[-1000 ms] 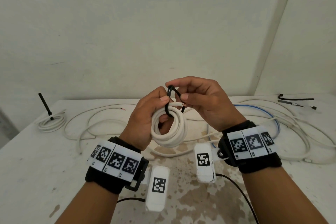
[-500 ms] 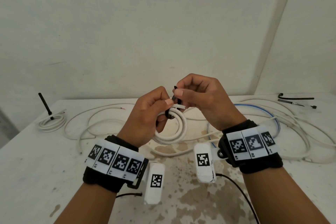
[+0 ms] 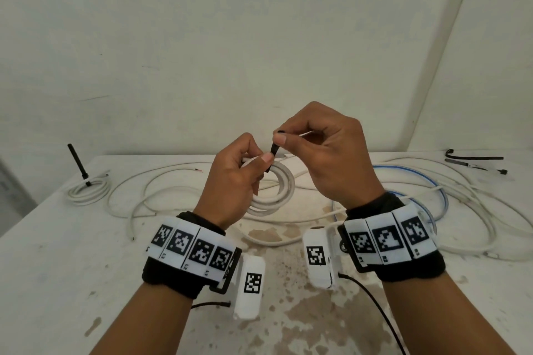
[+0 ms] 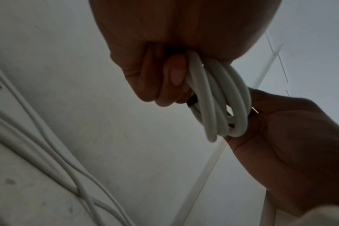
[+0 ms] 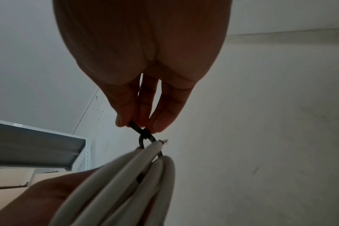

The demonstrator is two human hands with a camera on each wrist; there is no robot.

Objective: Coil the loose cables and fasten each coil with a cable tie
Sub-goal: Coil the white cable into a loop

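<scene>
My left hand (image 3: 236,179) grips a small coil of white cable (image 3: 274,199) held above the table, its fingers curled round the loops (image 4: 221,107). A black cable tie (image 3: 273,153) is looped round the top of the coil. My right hand (image 3: 317,150) pinches the tie's tail between thumb and fingertips, just above the coil. In the right wrist view the tie (image 5: 143,136) forms a small loop round the cable strands (image 5: 126,183). The tie's head is hidden behind my left fingers.
A tied white coil (image 3: 86,190) with a black tie tail sticking up lies at the table's far left. Loose white cables (image 3: 161,187) spread behind my hands, and white and blue cables (image 3: 450,202) pile at the right. Spare black ties (image 3: 473,158) lie far right.
The tie's wide loop has drawn tight round the coil. My right hand has moved up and away with the tail while the left hand keeps hold of the coil.
</scene>
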